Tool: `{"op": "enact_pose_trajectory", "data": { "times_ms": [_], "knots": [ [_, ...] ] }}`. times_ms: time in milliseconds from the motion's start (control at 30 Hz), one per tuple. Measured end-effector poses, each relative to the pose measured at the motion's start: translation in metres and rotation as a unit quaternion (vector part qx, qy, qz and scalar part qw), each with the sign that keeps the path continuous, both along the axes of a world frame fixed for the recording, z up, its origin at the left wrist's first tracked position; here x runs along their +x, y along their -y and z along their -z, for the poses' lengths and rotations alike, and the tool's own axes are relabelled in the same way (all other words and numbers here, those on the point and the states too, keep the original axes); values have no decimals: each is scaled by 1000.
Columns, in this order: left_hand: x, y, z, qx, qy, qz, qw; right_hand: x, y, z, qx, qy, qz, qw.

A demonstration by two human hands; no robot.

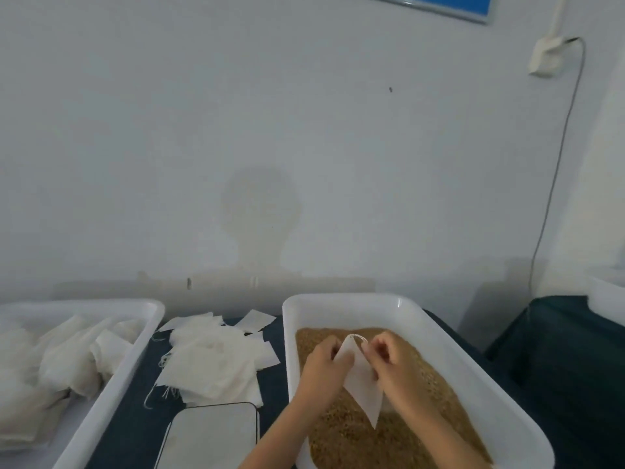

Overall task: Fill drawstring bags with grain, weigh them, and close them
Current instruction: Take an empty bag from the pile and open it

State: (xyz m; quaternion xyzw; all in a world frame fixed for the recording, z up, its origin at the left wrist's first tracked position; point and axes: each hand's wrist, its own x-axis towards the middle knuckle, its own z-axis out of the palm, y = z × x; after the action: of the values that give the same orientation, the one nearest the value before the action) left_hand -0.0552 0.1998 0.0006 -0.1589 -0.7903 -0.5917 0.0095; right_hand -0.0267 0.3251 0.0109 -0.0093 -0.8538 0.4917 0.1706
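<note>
Hovering over the white tub of brown grain, both hands work at one small empty drawstring bag. The bag is thin, flat, off-white cloth, hanging point-down so that its lower corner nearly reaches the grain; a loop of pale string sticks up from its top edge. The left hand pinches the bag's upper left edge, fingers curled in on the cloth. The right hand pinches the upper right edge, thumb and fingertips closed on the fabric near the string. The grain fills the tub in a shallow, even layer, tan and fine-grained.

To the left, on the dark blue cloth covering the table, lies a loose pile of the same flat bags, strings trailing from some. Near its front edge sits a pale flat scale with a dark rim; no display or digits can be made out. Farther left a second white tray holds plumper bags, heaped together. No brand, label or lettering is readable anywhere, and the blue board high on the wall shows no text.
</note>
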Motion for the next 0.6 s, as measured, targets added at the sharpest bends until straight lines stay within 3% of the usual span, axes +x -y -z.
{"op": "enact_pose_trajectory", "data": {
  "times_ms": [100, 233, 467, 600],
  "knots": [
    [4, 1, -3, 70, 50, 60, 995, 5, 9, -5, -162, 88, -89, 979],
    [11, 6, -8, 119, 78, 109, 984, 9, 11, -7, -215, 73, -106, 968],
    [12, 7, -9, 73, 29, 96, 992, 10, 8, -7, -217, 82, -121, 965],
    [11, 6, -3, -1, -21, 61, 998, 6, 8, -5, -121, 80, -104, 984]
  ]
}}
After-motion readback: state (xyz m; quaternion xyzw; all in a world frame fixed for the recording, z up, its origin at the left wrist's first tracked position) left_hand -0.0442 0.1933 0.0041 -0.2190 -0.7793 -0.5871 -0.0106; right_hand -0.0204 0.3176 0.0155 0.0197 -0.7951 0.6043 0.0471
